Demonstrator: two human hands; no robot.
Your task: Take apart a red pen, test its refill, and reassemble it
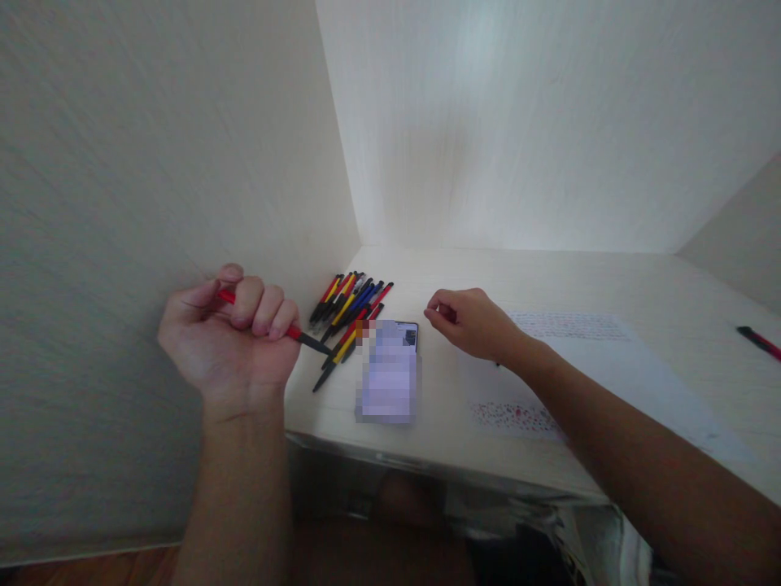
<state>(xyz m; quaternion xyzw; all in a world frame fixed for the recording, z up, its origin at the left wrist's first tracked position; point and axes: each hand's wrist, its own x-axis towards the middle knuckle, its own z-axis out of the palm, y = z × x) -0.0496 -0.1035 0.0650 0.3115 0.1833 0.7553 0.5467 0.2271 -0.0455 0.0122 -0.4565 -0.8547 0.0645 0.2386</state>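
My left hand (235,330) is raised beside the desk's left end, fist closed round a red and black pen (305,336) whose black tip points right and down toward the desk. My right hand (469,321) rests on the desk with fingers curled in a loose pinch; whatever it holds is hidden or too small to name. Between the two hands a heap of several red, yellow, blue and black pens (351,305) lies on the white desk (427,439). A phone (390,370) with a blurred screen lies just below the heap.
A sheet of paper (586,366) with printed lines lies under my right forearm. One red and black pen (758,340) lies alone at the desk's far right. White walls close in the desk at the left and back.
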